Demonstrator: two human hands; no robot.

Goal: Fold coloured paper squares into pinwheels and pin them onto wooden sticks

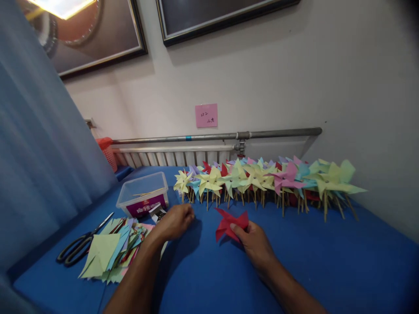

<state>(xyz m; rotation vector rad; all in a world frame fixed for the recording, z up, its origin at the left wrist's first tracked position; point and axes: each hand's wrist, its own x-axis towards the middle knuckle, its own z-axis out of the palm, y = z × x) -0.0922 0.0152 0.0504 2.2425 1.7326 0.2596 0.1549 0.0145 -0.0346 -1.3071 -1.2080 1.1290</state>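
A red paper pinwheel (pixel 225 223) with folded blades is pinched in my right hand (pixel 257 244), thumb across its middle, above the blue table (pixel 203 279). To its left, my left hand (pixel 178 220) is closed with fingers curled; whatever its fingertips hold is hidden or too small to make out. A small open box (pixel 157 212) with dark bits inside lies beside my left wrist. Left of that forearm is a pile of cut paper squares (pixel 104 253) in green, blue, purple and red.
Finished paper pinwheels (pixel 248 179) on wooden sticks stand in a dense row along the wall. A clear plastic tub (pixel 142 192) holds a few sticks. Black-handled scissors (pixel 80 246) lie at left. A blue curtain (pixel 42 144) hangs at the left edge; a pipe (pixel 209 136) runs behind.
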